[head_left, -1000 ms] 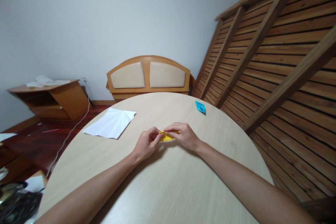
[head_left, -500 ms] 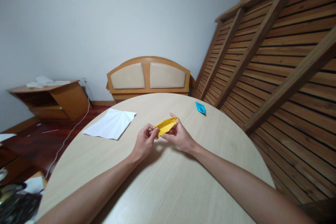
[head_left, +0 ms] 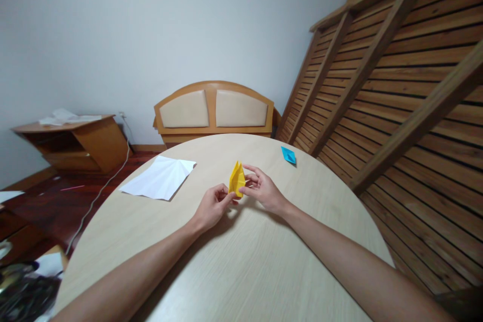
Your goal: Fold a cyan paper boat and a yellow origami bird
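Observation:
A folded piece of yellow paper [head_left: 237, 180] stands upright between my hands, its two pointed tips upward, a little above the round table. My left hand [head_left: 216, 206] pinches its lower left edge between thumb and fingers. At its right side is my right hand [head_left: 264, 191], with the thumb at the lower right edge and the fingers curled behind; I cannot tell how firmly it grips. A small folded blue paper [head_left: 289, 155] lies farther back on the right. To the left rests a creased white sheet [head_left: 160, 178].
The pale round table [head_left: 241, 261] fills the foreground. Behind it stands a padded headboard [head_left: 213, 105] against the wall. A slatted wooden frame [head_left: 377, 100] leans along the right. On the left are a low wooden cabinet [head_left: 94, 146] and a white cable [head_left: 100, 196] on the floor.
The yellow paper has turned from lying slanted to the right to standing with its points up. My right hand has shifted slightly right; the left hand still holds the lower end.

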The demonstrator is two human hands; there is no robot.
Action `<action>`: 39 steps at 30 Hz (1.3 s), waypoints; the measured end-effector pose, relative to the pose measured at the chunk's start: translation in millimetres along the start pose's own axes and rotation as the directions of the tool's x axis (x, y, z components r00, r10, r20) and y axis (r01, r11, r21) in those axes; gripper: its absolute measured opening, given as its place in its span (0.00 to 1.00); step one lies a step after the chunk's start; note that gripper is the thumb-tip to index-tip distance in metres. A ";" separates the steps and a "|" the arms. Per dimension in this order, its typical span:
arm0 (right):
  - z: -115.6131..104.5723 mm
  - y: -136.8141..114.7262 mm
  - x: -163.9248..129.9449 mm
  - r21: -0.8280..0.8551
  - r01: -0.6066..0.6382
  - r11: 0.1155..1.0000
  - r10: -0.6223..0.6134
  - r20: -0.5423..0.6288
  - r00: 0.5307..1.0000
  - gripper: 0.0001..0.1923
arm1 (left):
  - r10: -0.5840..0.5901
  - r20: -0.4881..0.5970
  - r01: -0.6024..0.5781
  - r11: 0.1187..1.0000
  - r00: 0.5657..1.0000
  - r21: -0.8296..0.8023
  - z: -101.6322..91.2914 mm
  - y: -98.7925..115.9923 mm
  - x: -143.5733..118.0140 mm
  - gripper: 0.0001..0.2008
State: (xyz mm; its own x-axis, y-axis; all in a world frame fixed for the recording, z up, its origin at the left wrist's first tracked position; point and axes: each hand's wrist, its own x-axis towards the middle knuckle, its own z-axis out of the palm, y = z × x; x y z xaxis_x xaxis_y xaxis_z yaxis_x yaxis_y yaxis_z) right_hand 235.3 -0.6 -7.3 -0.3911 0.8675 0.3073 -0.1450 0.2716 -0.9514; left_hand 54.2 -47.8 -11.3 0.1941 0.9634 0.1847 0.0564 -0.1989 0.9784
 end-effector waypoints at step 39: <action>-2.8 -8.7 -5.0 -0.213 -0.097 0.972 0.127 0.134 0.983 0.22 | -0.108 0.062 0.103 0.991 0.992 0.080 -6.6 1.2 1.8 0.24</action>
State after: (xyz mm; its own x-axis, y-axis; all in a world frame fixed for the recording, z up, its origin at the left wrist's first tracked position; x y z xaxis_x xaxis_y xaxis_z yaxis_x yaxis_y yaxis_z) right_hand 241.1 -6.2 -0.6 -0.5244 0.8315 0.1836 0.0903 0.2687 -0.9590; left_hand 48.2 -45.2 -9.3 0.2471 0.9663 0.0720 0.1544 -0.1126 0.9816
